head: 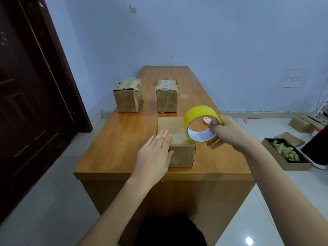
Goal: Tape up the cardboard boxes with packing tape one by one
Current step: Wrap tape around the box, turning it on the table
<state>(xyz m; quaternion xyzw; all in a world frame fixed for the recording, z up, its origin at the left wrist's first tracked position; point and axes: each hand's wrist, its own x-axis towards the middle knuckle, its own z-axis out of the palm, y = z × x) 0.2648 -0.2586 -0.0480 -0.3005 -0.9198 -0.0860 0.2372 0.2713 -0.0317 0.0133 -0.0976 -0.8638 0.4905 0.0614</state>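
A plain brown cardboard box [177, 139] is set near the front table edge, flaps closed. A yellow tape roll [200, 124] is held on edge at its right side. Two worn, previously taped boxes [128, 96] [167, 96] are stood upright farther back, side by side, apart.

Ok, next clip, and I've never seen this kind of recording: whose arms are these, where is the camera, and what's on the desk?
There is no machine here. The single picture comes from a wide-angle camera worn on a person's head, looking forward and down, so the two bare arms are that person's own. The left hand lies flat with straight fingers on the near brown cardboard box, steadying it on the long wooden desk. The right hand grips a yellow roll of packing tape, held at the box's right edge. Two more worn cardboard boxes stand farther back. A small pink object shows through the roll's hole; I cannot tell what it is.
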